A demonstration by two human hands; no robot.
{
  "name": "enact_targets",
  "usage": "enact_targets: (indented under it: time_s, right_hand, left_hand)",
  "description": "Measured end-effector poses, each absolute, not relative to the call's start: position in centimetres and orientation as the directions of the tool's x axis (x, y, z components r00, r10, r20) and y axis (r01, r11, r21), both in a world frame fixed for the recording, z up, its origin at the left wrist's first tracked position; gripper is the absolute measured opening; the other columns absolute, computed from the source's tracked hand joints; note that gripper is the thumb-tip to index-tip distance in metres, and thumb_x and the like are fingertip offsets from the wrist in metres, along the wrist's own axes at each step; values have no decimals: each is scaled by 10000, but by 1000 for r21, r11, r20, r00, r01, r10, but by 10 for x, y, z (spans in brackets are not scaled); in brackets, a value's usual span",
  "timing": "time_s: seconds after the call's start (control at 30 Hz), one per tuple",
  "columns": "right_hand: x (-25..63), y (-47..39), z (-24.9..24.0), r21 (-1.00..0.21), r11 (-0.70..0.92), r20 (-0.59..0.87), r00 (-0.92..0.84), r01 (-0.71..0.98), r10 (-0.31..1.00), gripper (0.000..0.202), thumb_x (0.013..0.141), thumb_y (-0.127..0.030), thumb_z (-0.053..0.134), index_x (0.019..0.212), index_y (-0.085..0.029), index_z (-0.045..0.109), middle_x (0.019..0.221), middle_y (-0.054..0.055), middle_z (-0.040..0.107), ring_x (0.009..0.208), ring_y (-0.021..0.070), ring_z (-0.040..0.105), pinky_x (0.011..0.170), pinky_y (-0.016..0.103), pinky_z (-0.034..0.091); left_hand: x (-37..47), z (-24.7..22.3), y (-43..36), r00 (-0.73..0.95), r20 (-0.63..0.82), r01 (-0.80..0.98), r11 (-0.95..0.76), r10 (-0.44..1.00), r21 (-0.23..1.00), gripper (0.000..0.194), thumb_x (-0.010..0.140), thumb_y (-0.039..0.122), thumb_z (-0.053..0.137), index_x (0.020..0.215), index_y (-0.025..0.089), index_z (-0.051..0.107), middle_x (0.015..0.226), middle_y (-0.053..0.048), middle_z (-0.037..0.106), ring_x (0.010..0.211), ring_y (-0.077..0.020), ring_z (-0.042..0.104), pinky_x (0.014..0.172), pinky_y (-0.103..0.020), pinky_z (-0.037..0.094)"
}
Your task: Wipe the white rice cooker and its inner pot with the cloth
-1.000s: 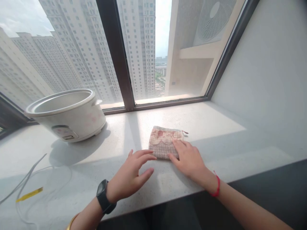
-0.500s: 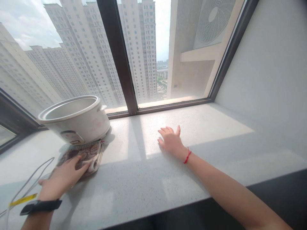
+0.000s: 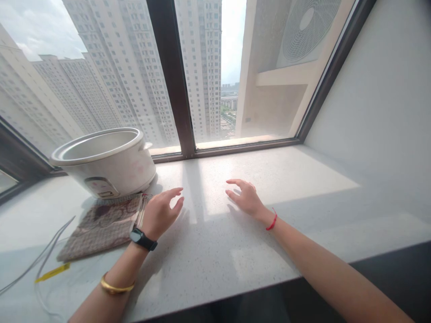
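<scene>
My left hand [image 3: 163,211] is open and holds nothing, its thumb and fingers apart, over the right edge of a folded brown patterned cloth [image 3: 101,226]. Opposite it, my right hand [image 3: 245,197] hovers low above the pale speckled sill [image 3: 205,264], also open, with nothing between its fingers. At the left stands a white oval cooker pot [image 3: 111,168] without a lid, a panel on its front and a small handle at its right. The cloth lies in front of the pot and touches its base.
A grey cord [image 3: 45,251] with a yellow tag [image 3: 53,272] lies at the left. Behind the sill rises a dark window frame [image 3: 173,85]. A white wall [image 3: 380,112] bounds the right side. The sill's front edge runs across the bottom.
My left hand has left the cloth's middle and moved right and up. The cloth now lies spread flatter. My right hand has turned slightly, its fingers pointing left.
</scene>
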State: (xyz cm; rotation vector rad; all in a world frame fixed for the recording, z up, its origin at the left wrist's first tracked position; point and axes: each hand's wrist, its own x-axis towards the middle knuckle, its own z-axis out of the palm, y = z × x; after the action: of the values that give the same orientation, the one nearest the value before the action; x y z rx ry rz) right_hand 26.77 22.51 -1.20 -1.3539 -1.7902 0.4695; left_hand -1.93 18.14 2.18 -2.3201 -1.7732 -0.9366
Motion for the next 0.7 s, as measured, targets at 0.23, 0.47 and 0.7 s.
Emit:
enact_targets:
  time_s: [0.23, 0.47, 0.7]
  right_hand:
    - [266, 227, -17, -763, 345, 383, -49, 546, 923, 271, 846, -363, 563, 1017, -210, 708, 1147, 84, 724, 1139, 249, 644, 1075, 476, 419]
    - [267, 225, -13, -807, 396, 407, -74, 439, 911, 234, 849, -365, 566, 941, -217, 722, 979, 59, 758, 922, 215, 702, 884, 378, 535]
    - [266, 225, -17, -812, 413, 381, -162, 412, 910, 234, 872, -360, 555, 901, -203, 726, 865, 56, 752, 793, 204, 703, 732, 338, 538]
  left_hand:
    - [-28, 17, 173, 36, 508, 841, -301, 861, 450, 419, 966, 427, 469, 1270, 190, 633, 572, 31, 529, 511, -155, 577, 553, -270, 439]
    - [-20, 18, 169, 149, 480, 813, -383, 865, 439, 498, 942, 346, 499, 1419, 207, 473, 747, 4, 645, 633, -163, 613, 648, -295, 489]
    - [-20, 14, 169, 234, 434, 800, -426, 870, 422, 500, 958, 334, 489, 1431, 181, 446, 774, 1, 656, 660, -155, 614, 646, -291, 477]
